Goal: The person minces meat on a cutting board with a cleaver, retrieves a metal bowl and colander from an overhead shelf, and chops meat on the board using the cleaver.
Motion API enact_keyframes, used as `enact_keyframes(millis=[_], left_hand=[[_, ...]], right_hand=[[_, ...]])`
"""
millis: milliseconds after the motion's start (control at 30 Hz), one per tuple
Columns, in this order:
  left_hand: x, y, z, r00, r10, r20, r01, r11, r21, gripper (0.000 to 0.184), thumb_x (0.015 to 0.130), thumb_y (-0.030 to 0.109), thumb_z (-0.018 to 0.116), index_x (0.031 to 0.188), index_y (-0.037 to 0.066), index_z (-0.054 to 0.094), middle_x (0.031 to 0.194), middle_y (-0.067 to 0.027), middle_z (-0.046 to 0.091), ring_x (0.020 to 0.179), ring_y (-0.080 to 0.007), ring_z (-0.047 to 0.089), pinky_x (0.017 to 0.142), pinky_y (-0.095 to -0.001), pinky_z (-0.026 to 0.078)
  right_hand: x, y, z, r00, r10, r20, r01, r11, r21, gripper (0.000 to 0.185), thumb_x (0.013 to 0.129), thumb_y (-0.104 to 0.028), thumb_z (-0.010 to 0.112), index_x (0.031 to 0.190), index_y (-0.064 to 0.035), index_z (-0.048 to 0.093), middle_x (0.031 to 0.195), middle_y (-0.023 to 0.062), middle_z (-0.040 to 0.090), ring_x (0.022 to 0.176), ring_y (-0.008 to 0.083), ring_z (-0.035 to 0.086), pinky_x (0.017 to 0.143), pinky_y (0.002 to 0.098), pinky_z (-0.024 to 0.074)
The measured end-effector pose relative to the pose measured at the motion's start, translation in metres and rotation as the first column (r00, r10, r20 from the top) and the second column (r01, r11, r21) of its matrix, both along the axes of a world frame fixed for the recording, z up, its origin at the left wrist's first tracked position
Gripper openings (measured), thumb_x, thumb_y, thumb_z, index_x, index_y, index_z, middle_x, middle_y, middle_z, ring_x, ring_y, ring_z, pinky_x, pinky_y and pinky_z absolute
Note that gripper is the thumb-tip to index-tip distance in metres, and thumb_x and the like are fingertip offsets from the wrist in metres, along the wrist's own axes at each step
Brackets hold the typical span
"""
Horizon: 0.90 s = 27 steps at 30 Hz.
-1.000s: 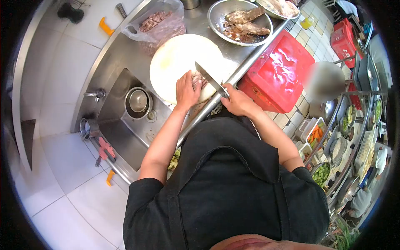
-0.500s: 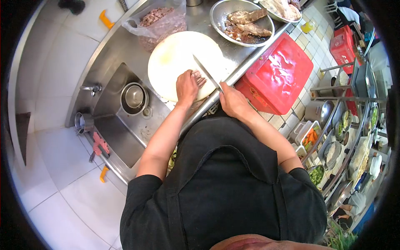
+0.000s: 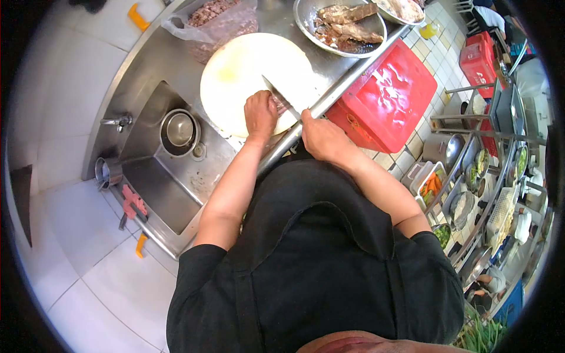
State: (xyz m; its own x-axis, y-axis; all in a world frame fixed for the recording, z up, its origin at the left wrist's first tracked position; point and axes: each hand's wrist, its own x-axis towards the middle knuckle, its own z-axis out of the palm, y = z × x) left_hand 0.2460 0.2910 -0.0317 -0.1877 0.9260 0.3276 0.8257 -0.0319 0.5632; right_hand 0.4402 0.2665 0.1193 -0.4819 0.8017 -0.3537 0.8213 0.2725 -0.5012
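Note:
A knife (image 3: 279,96) lies across the lower right of a round white cutting board (image 3: 226,88), its handle inside my closed right hand (image 3: 322,136). My left hand (image 3: 261,115) rests on the board with its fingers curled, pressing on a small piece of meat (image 3: 278,107) just left of the blade. The fingers partly cover the meat. Behind the board stands a clear plastic bag of chopped meat (image 3: 220,26). A metal bowl (image 3: 303,29) with large browned pieces of meat is at the back right.
On the left is a steel sink (image 3: 162,194) with nested bowls (image 3: 179,129) and a faucet (image 3: 120,122). A red crate (image 3: 391,97) stands right of the counter edge. Shelves with food containers (image 3: 432,179) line the far right, where people are partly visible.
My left fingers, more spread a second ago, are now curled in on the meat. The knife blade has come closer to them. The whole view has shifted slightly.

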Motion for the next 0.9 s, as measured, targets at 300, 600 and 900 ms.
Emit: enact_keyframes(millis=[300, 600, 900], left_hand=[[-0.002, 0.001, -0.001, 0.998, -0.02, 0.062, 0.024, 0.998, -0.066, 0.016, 0.095, 0.011, 0.061, 0.109, 0.004, 0.067, 0.106, -0.0151, 0.069, 0.104, -0.0378, 0.06, 0.094, -0.0499, 0.047], [-0.004, -0.002, -0.001, 0.988, -0.037, 0.152, 0.039, 0.999, -0.01, 0.017, 0.1, 0.013, 0.057, 0.112, 0.002, 0.065, 0.108, -0.0176, 0.067, 0.107, -0.0411, 0.06, 0.096, -0.0514, 0.047], [-0.015, -0.001, 0.018, 0.987, -0.154, 0.05, 0.157, 0.986, -0.057, 0.016, 0.098, 0.008, 0.058, 0.109, 0.0, 0.067, 0.109, -0.0201, 0.067, 0.106, -0.041, 0.061, 0.095, -0.0499, 0.05]], right_hand=[[-0.016, 0.016, -0.027, 0.997, -0.033, 0.07, 0.038, 0.996, -0.078, 0.019, 0.099, -0.005, 0.043, 0.112, 0.0061, 0.051, 0.089, 0.0341, 0.071, 0.091, 0.0506, 0.072, 0.081, 0.0595, 0.0556], [-0.029, 0.053, -0.045, 0.999, -0.032, 0.005, 0.032, 0.998, 0.063, 0.021, 0.097, -0.005, 0.048, 0.115, 0.0046, 0.05, 0.088, 0.0318, 0.072, 0.088, 0.05, 0.072, 0.079, 0.0585, 0.0567], [-0.001, -0.007, 0.0, 0.997, -0.053, 0.06, 0.058, 0.995, -0.085, 0.026, 0.096, -0.006, 0.048, 0.119, 0.0059, 0.05, 0.092, 0.0325, 0.072, 0.093, 0.0494, 0.072, 0.082, 0.0599, 0.0559]])
